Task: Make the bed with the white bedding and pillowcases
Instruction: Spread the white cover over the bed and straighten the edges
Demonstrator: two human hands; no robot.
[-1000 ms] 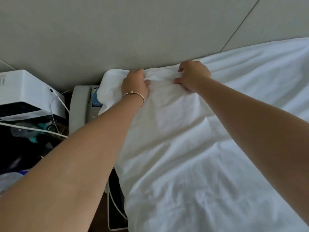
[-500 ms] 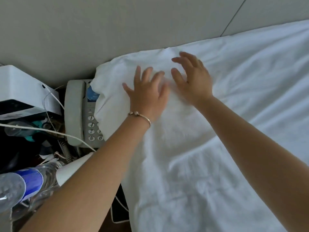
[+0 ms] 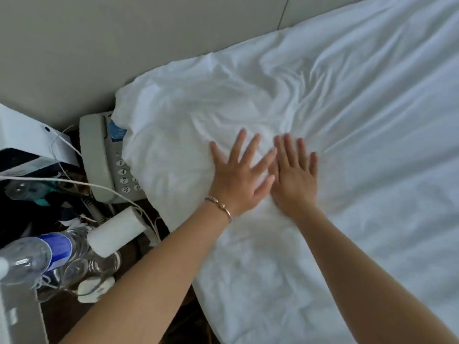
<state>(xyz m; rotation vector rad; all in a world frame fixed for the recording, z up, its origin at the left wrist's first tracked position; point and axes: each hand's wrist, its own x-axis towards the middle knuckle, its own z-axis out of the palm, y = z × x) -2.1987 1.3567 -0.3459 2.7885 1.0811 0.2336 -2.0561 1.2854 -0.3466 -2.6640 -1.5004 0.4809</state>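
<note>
White bedding (image 3: pixel 347 125) covers the bed from the wall down to the frame's lower right, wrinkled near the top left corner. That corner (image 3: pixel 159 112) bulges over the bedside phone. My left hand (image 3: pixel 238 175), with a bracelet at the wrist, lies flat on the sheet with fingers spread. My right hand (image 3: pixel 295 175) lies flat right beside it, palm down, fingers apart, thumbs nearly touching. Neither hand holds any fabric. No pillow or pillowcase is in view.
A grey wall panel (image 3: pixel 124 40) runs behind the bed. To the left sits a cluttered nightstand: a grey telephone (image 3: pixel 104 160) partly under the sheet corner, a white box (image 3: pixel 27 140), cables, a white paper roll (image 3: pixel 116 232) and a clear water bottle (image 3: pixel 44 259).
Both hands let go of the sheet's top edge at the wall and slid toward me, now pressing flat on the bedding. The view tilted down, showing more of the nightstand.
</note>
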